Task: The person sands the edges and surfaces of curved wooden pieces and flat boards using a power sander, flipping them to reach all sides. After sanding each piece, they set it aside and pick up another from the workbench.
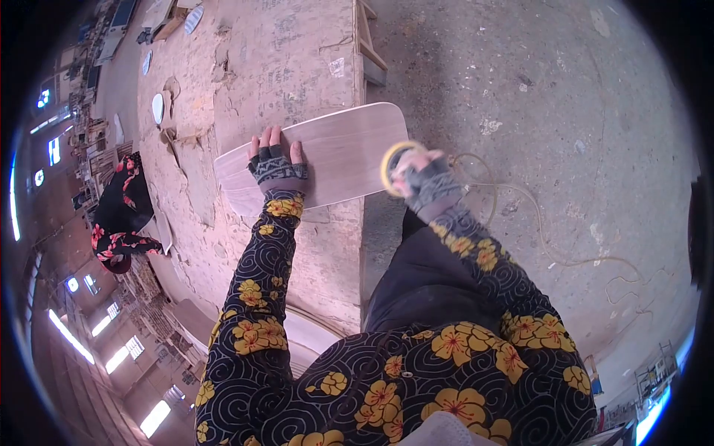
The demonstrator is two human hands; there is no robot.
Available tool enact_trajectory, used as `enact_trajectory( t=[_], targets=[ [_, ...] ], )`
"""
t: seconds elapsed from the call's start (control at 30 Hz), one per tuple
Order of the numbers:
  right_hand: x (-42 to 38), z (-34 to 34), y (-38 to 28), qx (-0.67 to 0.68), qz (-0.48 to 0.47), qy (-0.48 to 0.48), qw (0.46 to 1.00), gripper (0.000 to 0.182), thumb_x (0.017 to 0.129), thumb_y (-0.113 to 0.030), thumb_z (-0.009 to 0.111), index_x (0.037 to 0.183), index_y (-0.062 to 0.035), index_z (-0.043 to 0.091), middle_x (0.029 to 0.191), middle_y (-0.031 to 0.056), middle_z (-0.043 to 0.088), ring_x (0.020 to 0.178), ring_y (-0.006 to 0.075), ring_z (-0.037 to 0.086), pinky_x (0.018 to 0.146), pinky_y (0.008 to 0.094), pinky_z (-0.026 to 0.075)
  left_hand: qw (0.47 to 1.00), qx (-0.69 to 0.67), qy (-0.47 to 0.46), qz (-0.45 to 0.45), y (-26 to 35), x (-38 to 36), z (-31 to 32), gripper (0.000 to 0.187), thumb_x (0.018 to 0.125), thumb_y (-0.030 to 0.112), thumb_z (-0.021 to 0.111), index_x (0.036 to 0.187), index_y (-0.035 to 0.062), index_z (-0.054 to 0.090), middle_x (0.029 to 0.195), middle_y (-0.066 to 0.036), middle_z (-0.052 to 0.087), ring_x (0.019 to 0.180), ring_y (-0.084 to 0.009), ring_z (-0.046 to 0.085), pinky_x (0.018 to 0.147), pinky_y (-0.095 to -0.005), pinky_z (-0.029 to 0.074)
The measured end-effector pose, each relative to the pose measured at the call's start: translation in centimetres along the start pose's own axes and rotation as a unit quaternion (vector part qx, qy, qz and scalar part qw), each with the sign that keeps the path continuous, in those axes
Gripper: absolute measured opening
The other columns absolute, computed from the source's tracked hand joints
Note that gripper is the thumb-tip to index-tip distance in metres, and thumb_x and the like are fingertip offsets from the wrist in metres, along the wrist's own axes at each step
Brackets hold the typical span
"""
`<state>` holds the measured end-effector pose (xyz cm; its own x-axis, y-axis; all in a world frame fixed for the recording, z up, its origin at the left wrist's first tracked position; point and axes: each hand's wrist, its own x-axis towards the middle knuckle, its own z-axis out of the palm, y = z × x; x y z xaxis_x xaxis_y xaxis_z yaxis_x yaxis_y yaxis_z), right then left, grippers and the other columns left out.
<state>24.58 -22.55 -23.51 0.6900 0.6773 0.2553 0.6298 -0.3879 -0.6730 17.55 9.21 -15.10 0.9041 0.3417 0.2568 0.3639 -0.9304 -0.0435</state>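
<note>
A pale wooden board (346, 152) with rounded corners lies across the worktable, its right end jutting past the table edge. My left hand (277, 162), in a grey patterned fingerless glove, rests flat on the board's left part with fingers stretched out. In a matching glove, my right hand (429, 177) is closed around a round sander (390, 165) with a yellow rim. The sander is at the board's right end, slightly blurred; whether its pad touches the edge cannot be made out. A thin hose (537, 215) trails from near my right hand.
The worktable (297, 70) has a worn, peeling surface, with several pale oval pieces (158, 108) farther left. Beyond its edge lies a concrete floor (535, 97), where the hose loops. Another person (123, 204) in a floral top is at the far left. Stacked boards (316, 331) stand near my left elbow.
</note>
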Motion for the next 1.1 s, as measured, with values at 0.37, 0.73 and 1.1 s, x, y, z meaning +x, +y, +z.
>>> enact_trajectory(
  t=[0.37, 0.73, 1.1],
  targets=[
    [-0.6, -1.0, -1.6, 0.101, 0.107, 0.018, 0.989, 0.043, 0.077, -0.021, 0.081, 0.111, -0.0126, 0.057, 0.116, 0.0152, 0.053, 0.105, 0.0342, 0.056, 0.088, 0.0448, 0.051, 1.0, 0.005, 0.011, 0.006, 0.1, 0.0, 0.1, 0.051, 0.092, 0.033, 0.064, 0.136, 0.0083, 0.055, 0.139, -0.015, 0.055, 0.134, -0.0426, 0.042, 0.113, -0.056, 0.03],
    [-6.0, -1.7, 2.4, 0.078, 0.259, 0.103, 0.957, 0.045, 0.078, -0.023, 0.081, 0.115, -0.0136, 0.058, 0.119, 0.0175, 0.054, 0.109, 0.0386, 0.054, 0.095, 0.0497, 0.046, 1.0, 0.005, 0.016, 0.005, -0.2, 0.0, 0.3, 0.052, 0.093, 0.034, 0.063, 0.138, 0.0106, 0.053, 0.14, -0.013, 0.054, 0.136, -0.0398, 0.041, 0.114, -0.0558, 0.028],
    [-2.6, 0.6, -3.0, 0.039, -0.054, 0.075, 0.995, 0.041, 0.078, -0.017, 0.077, 0.113, -0.0204, 0.056, 0.12, 0.0149, 0.055, 0.101, 0.0324, 0.061, 0.083, 0.045, 0.054, 1.0, 0.001, 0.004, -0.004, 0.0, 0.0, 0.0, 0.055, 0.092, 0.035, 0.063, 0.14, 0.0131, 0.051, 0.143, -0.012, 0.053, 0.137, -0.0389, 0.04, 0.115, -0.0568, 0.026]
  ],
)
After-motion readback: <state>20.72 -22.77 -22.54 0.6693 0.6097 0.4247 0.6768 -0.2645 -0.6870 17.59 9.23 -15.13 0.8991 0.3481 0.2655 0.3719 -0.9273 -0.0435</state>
